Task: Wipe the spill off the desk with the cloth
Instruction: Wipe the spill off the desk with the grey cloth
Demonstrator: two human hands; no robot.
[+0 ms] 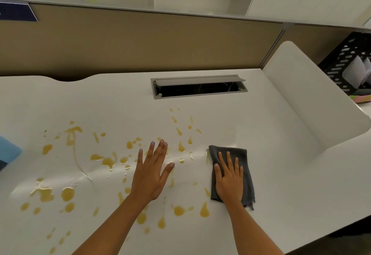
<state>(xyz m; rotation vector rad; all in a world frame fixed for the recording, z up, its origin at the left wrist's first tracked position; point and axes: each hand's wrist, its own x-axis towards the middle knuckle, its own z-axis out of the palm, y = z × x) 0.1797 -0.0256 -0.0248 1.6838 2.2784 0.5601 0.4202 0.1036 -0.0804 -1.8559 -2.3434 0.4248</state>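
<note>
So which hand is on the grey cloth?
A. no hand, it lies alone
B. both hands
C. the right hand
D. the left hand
C: the right hand lies flat, fingers spread, on the grey cloth, while the left hand is held flat over the desk among the yellow spill, apart from the cloth.

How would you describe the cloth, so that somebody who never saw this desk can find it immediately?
Start at the open cable slot at the back of the white desk, then come toward the near edge, slightly to the right. The cloth lies there flat under the right hand. It is the only dark grey thing on the desk, right of the yellow spill.
</note>
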